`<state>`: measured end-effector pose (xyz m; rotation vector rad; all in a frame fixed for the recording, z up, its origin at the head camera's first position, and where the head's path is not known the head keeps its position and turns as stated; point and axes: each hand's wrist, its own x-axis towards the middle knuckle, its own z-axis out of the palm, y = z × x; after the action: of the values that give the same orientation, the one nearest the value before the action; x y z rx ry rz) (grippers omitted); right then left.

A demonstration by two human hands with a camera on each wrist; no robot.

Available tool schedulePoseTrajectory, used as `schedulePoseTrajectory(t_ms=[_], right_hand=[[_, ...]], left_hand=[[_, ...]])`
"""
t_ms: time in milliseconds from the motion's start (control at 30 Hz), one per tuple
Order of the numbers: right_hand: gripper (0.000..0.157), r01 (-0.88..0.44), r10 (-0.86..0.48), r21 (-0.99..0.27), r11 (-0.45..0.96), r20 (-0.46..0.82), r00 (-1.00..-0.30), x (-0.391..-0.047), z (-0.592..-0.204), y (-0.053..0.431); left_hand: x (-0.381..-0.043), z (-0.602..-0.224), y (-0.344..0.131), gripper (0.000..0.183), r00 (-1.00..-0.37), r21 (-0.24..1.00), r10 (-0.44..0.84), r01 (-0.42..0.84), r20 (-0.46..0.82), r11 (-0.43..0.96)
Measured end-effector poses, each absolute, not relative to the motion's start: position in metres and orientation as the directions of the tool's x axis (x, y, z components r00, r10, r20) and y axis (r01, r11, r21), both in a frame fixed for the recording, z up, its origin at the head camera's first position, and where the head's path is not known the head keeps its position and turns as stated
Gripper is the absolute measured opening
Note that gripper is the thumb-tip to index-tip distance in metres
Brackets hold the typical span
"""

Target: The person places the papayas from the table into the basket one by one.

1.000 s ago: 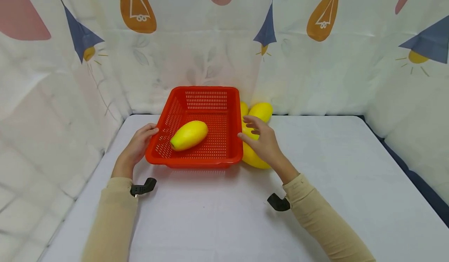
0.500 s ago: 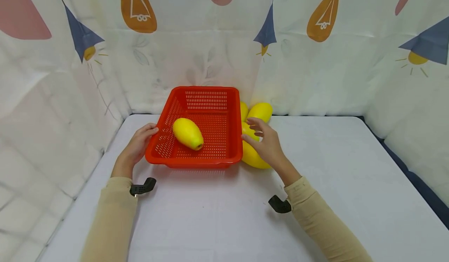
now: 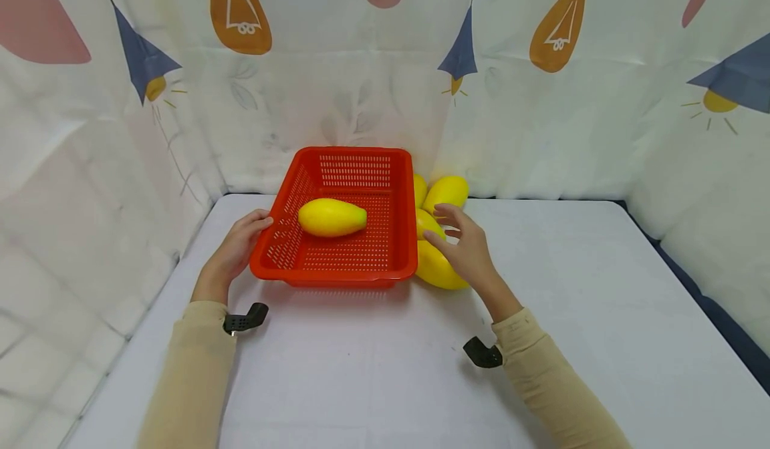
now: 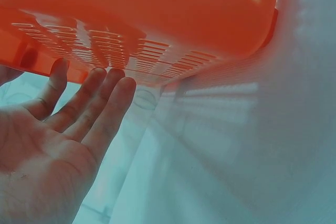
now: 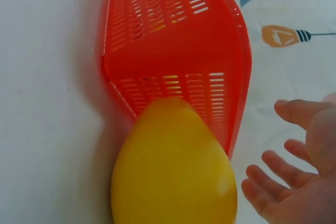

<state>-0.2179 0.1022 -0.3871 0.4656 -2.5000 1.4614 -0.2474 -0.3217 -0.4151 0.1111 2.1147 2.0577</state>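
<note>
A red plastic basket (image 3: 343,274) with slotted walls stands toward the back of the table. One yellow papaya (image 3: 331,218) with a greenish tip lies inside it. My left hand (image 3: 237,245) holds the basket's left rim, thumb at the edge and fingers against the outer wall, as the left wrist view shows below the rim. To the right of the basket, my right hand (image 3: 472,248) hovers with spread fingers over more yellow papayas (image 3: 439,268), gripping none. In the right wrist view one large papaya (image 5: 173,171) fills the foreground beside the basket.
The table (image 3: 361,369) has a white cover. Patterned white cloth (image 3: 373,88) hangs along the back and sides. Several papayas cluster against the basket's right wall, partly hidden by it and by my right hand. A dark camera mount (image 3: 246,319) sits at my left wrist.
The papaya in the basket has turned, its green tip swinging from the lower left to the right. My right hand has drifted slightly right, away from the rim. My left hand stays put.
</note>
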Motion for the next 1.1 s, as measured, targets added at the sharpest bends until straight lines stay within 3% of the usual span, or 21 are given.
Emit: schedulePoseTrajectory(t_ms=[1100], right_hand=[[0.049,-0.303,-0.126,-0.831,0.467,0.277,-0.953,-0.216,-0.406,0.125]], left_hand=[[-0.249,-0.416,-0.321,0.022,-0.977,0.998,0.205,-0.055,-0.057,0.012]])
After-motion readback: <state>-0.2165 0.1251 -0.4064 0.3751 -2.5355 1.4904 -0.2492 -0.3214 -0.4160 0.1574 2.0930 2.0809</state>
